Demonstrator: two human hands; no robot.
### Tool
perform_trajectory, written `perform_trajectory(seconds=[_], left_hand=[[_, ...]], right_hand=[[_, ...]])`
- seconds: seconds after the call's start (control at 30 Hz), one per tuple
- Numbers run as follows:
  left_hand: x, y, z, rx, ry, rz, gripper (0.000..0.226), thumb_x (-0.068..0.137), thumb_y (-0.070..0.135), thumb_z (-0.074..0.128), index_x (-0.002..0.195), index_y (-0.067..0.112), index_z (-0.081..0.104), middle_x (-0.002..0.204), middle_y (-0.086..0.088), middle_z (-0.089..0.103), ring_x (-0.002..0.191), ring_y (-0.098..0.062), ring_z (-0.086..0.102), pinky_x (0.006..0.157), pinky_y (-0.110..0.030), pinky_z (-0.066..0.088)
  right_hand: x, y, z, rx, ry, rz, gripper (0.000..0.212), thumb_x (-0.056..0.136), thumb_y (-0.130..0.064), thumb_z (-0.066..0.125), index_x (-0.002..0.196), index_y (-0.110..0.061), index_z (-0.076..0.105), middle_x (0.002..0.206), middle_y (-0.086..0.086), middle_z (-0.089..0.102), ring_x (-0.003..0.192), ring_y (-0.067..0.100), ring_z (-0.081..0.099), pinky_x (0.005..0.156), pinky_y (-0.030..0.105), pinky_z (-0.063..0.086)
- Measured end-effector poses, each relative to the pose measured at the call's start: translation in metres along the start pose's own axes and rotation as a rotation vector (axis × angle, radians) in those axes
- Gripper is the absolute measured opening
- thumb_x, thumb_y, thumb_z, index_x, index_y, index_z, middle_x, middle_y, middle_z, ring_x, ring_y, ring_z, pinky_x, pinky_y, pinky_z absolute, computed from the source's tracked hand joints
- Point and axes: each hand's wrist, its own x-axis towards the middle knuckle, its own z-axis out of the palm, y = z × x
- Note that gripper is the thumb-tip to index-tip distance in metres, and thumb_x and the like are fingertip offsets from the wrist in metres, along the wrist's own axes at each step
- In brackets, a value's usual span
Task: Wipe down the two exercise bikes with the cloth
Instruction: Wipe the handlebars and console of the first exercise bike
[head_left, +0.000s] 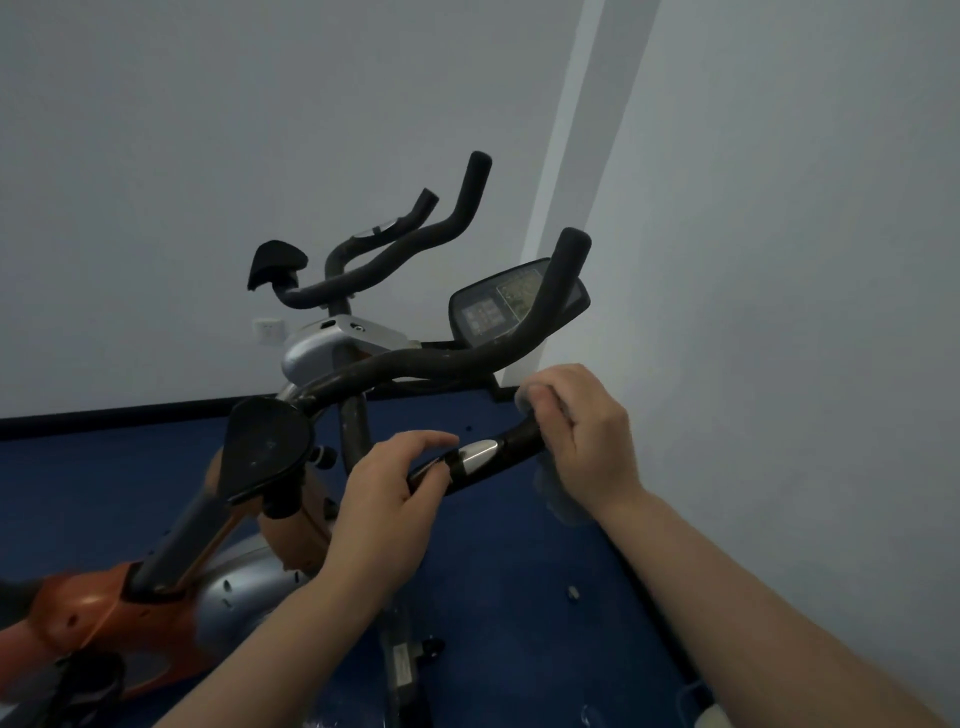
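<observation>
The near exercise bike (156, 587) is cut off at the left and bottom edges, so its orange and silver shell shows only in part, and its base is lost in dim light. The pale cloth (558, 491) is mostly hidden: the right hand (584, 431) has its fingers curled round it and round the end of the near handlebar grip (524, 439), with a bunched bit showing above the knuckles and a thin, blurred flap hanging below the wrist. The left hand (387, 501) holds the same bar lower down, thumb and fingers closed around it beside a shiny metal pulse sensor (480, 452). The bar's black foam looks worn and scuffed, curving up past a tilted console (511, 304) whose screen markings are too small to read. A rounded black saddle (265, 447) sits left of the hands. Behind stands the 2nd bike (332, 343), silver-bodied, with looping black foam handlebars and its own saddle; its lower half is hidden by the near bike. Blue carpet (519, 561) meets plain grey walls (779, 260). A small pale object (573, 592) on the carpet cannot be identified.
</observation>
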Motion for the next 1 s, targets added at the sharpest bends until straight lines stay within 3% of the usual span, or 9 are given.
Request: perform_trajectory(seconds=[0.17, 0.3, 0.4, 0.5, 0.63, 0.7, 0.8, 0.9, 1.0], left_hand=[[0.0, -0.006, -0.001, -0.024, -0.018, -0.041, 0.023, 0.09, 0.025, 0.057, 0.104, 0.042, 0.063, 0.103, 0.022, 0.062, 0.097, 0.002, 0.056, 0.083, -0.026, 0.049], [-0.005, -0.011, -0.004, -0.018, -0.051, -0.039, 0.026, 0.091, 0.024, 0.057, 0.109, 0.041, 0.062, 0.101, 0.024, 0.062, 0.097, -0.001, 0.058, 0.082, -0.027, 0.049], [-0.007, -0.013, -0.01, -0.029, -0.052, -0.058, 0.026, 0.091, 0.025, 0.056, 0.11, 0.042, 0.062, 0.104, 0.023, 0.062, 0.1, 0.003, 0.057, 0.086, -0.028, 0.05], [-0.007, -0.014, -0.016, -0.026, -0.072, -0.05, 0.027, 0.091, 0.022, 0.057, 0.111, 0.041, 0.062, 0.106, 0.02, 0.063, 0.101, 0.0, 0.058, 0.087, -0.031, 0.051], [-0.012, -0.015, -0.024, 0.027, -0.049, -0.005, 0.034, 0.091, 0.015, 0.057, 0.108, 0.043, 0.06, 0.107, 0.026, 0.058, 0.109, 0.007, 0.052, 0.094, -0.027, 0.046], [-0.016, -0.017, -0.026, 0.045, -0.04, 0.004, 0.039, 0.09, 0.01, 0.058, 0.109, 0.044, 0.057, 0.114, 0.033, 0.052, 0.12, 0.012, 0.043, 0.101, -0.026, 0.041], [-0.023, -0.022, -0.032, 0.057, -0.037, -0.038, 0.037, 0.09, 0.012, 0.058, 0.118, 0.037, 0.057, 0.132, 0.03, 0.045, 0.135, 0.001, 0.035, 0.111, -0.035, 0.035], [-0.032, -0.024, -0.037, 0.019, 0.016, -0.092, 0.037, 0.09, 0.016, 0.058, 0.118, 0.04, 0.058, 0.134, 0.03, 0.045, 0.121, -0.024, 0.053, 0.102, -0.047, 0.045], [-0.041, -0.022, -0.035, -0.017, 0.072, -0.062, 0.038, 0.09, 0.014, 0.057, 0.113, 0.044, 0.058, 0.129, 0.031, 0.051, 0.109, -0.018, 0.059, 0.096, -0.044, 0.049]], right_hand=[[-0.011, -0.041, 0.04, 0.425, 0.606, 0.66, 0.029, 0.101, -0.026, 0.038, 0.098, -0.014, 0.064, 0.089, -0.005, 0.066, 0.085, 0.004, 0.062, 0.076, 0.02, 0.049], [-0.025, -0.056, 0.059, 0.333, 0.758, 0.633, 0.031, 0.101, -0.026, 0.038, 0.128, -0.023, 0.054, 0.127, -0.01, 0.059, 0.12, -0.001, 0.053, 0.099, 0.022, 0.046], [-0.023, -0.047, 0.06, 0.087, 0.613, 0.26, 0.031, 0.1, -0.016, 0.041, 0.125, -0.007, 0.056, 0.134, 0.007, 0.054, 0.133, 0.018, 0.045, 0.114, 0.037, 0.033], [-0.028, -0.034, 0.059, -0.243, 0.303, -0.017, 0.028, 0.097, -0.019, 0.049, 0.112, -0.005, 0.067, 0.118, 0.007, 0.068, 0.118, 0.019, 0.059, 0.118, 0.047, 0.019], [-0.051, -0.047, 0.062, -0.324, 0.005, -0.036, 0.032, 0.099, -0.025, 0.044, 0.109, -0.009, 0.069, 0.104, 0.003, 0.073, 0.107, 0.017, 0.065, 0.117, 0.046, 0.022], [-0.046, -0.055, 0.056, -0.321, -0.199, -0.11, 0.035, 0.099, -0.026, 0.041, 0.12, -0.009, 0.063, 0.108, 0.003, 0.071, 0.108, 0.018, 0.063, 0.116, 0.044, 0.024], [-0.03, -0.044, 0.026, -0.477, -0.455, -0.292, 0.046, 0.098, -0.029, 0.038, 0.14, -0.01, 0.044, 0.116, 0.003, 0.065, 0.112, 0.019, 0.059, 0.116, 0.044, 0.023], [-0.032, -0.031, 0.009, -0.613, -0.494, -0.305, 0.047, 0.098, -0.03, 0.038, 0.141, -0.014, 0.042, 0.119, 0.002, 0.06, 0.114, 0.022, 0.055, 0.115, 0.045, 0.023], [-0.037, -0.047, 0.03, -0.661, -0.456, -0.179, 0.044, 0.097, -0.034, 0.036, 0.133, -0.012, 0.051, 0.106, 0.005, 0.063, 0.101, 0.027, 0.058, 0.108, 0.046, 0.033]])
